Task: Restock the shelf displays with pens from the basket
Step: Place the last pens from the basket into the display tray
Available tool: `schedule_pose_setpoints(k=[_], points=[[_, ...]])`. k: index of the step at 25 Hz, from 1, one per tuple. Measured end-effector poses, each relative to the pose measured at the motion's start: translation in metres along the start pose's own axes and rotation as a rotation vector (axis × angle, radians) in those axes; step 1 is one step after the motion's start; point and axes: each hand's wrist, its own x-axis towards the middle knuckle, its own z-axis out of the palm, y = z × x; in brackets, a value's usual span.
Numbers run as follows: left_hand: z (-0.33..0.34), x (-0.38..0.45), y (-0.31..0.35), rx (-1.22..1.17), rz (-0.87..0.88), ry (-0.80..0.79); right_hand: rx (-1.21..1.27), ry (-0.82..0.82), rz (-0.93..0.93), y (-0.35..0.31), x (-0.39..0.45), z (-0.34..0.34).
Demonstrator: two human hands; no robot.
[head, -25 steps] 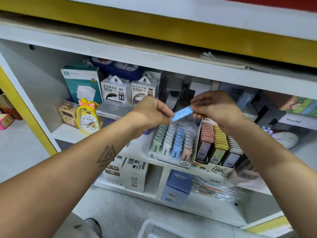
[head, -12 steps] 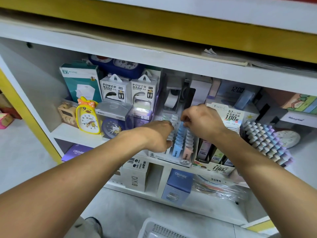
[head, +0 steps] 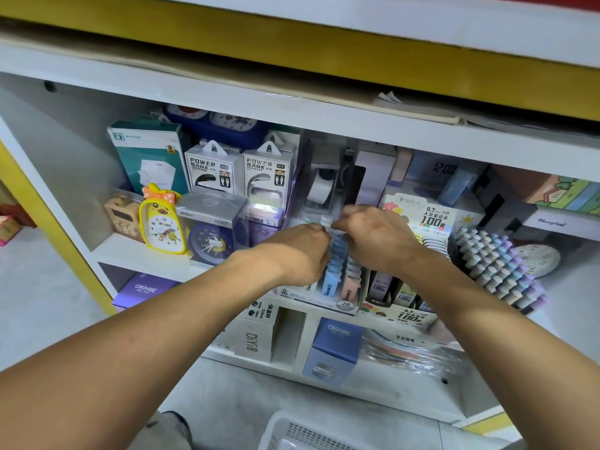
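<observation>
On the middle shelf stands a clear display tray (head: 344, 306) with rows of small pastel cases; a blue row (head: 336, 264) and a peach row (head: 353, 280) show between my hands. My left hand (head: 297, 256) and my right hand (head: 378, 238) are over the back of the tray, knuckles up and fingers curled down. Between their fingertips they pinch a small pale case (head: 326, 219) at the rear of the tray. The white basket (head: 285, 431) sits on the floor at the bottom edge. The tray's left rows are hidden by my left hand.
A rack of pastel pens (head: 500, 264) leans at the right, next to a 0.7 HB lead display (head: 422, 219). Power bank boxes (head: 240, 167), a yellow duck clock (head: 162, 222) and a tape dispenser (head: 321, 186) crowd the shelf. Boxes stand on the lower shelf (head: 334, 349).
A second ago both hands held a blue case above the tray. They dropped into the tray, the blue case is gone from them, and they now pinch a pale case at the back.
</observation>
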Motion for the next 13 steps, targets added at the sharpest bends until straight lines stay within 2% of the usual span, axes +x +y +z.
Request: schedule_pose_setpoints(k=[3,6,10,13], points=[[0.010,0.008,0.010,-0.019,0.042,0.062,0.189,0.145,0.099,0.008,-0.009,-0.008],[0.025,0.020,0.015,-0.011,0.033,0.036,0.408,0.266,0.181,0.018,-0.018,-0.015],[0.048,0.034,0.013,0.053,-0.012,-0.008,0.561,0.307,0.270,0.035,-0.031,-0.022],[0.059,0.038,0.013,0.085,-0.023,0.026,0.593,0.333,0.290,0.042,-0.043,-0.026]])
